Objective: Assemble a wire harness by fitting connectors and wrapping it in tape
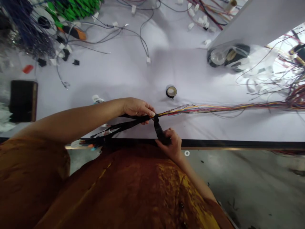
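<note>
A bundle of thin coloured wires [205,109] runs from the right across the white table to my hands. Left of my hands it is wrapped in black and splits into black branches [124,125]. My left hand [139,108] pinches the bundle where the black wrapping ends. From that spot a strip of black tape [158,127] hangs down toward the table's front edge. My right hand [172,143] is closed around the black tape's lower end, probably its roll, partly hidden by the fingers. Beyond the bundle lies a small roll of black tape [171,91].
A dark phone-like object [23,101] lies at the left. Green pieces [73,9], purple wires [30,28] and loose wires with white connectors [148,59] spread along the back. Clear plastic bags with rolls [228,58] stand at the back right.
</note>
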A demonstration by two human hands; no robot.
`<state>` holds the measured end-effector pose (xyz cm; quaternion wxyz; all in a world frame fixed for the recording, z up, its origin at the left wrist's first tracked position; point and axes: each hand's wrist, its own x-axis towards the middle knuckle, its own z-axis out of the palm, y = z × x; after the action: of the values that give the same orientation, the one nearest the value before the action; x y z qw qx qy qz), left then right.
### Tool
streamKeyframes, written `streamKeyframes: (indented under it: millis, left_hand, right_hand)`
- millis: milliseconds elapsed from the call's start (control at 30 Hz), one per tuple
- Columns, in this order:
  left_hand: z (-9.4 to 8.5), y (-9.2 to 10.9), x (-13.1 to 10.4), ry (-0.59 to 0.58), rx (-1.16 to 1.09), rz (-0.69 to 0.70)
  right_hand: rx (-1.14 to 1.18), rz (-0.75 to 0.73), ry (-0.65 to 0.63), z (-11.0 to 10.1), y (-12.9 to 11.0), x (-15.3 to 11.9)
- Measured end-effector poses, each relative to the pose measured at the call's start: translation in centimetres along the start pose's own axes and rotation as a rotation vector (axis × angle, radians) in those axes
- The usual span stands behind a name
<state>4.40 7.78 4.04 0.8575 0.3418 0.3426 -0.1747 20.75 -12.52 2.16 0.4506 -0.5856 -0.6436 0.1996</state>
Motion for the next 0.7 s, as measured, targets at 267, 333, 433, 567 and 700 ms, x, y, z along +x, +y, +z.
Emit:
streamKeyframes:
  millis: [267,333,433,567,700]
  left_hand:
    - [0.8,-0.4,0.0,0.138,0.084,0.079]
    - [1.4,-0.8,-0.2,0.199,0.167,0.137]
    - [2.3,-1.5,-0.4,0.203,0.324,0.256]
    - [2.6,-1.9,-0.8,0.209,0.382,0.359]
    - [2.5,-1.2,-1.4,0.204,0.267,0.263]
  right_hand:
    - [0.173,0.321,-0.055,-1.9,-2.0,-0.1]
    - [0.360,0.453,-0.130,-2.6,-2.5,1.2]
    - [0.648,0.503,-0.305,-2.7,-2.4,5.3]
    - [0.490,0.419,-0.366,-2.5,-1.6,10.9]
    - [0.175,0.323,-0.178,-5.0,-1.4,10.4]
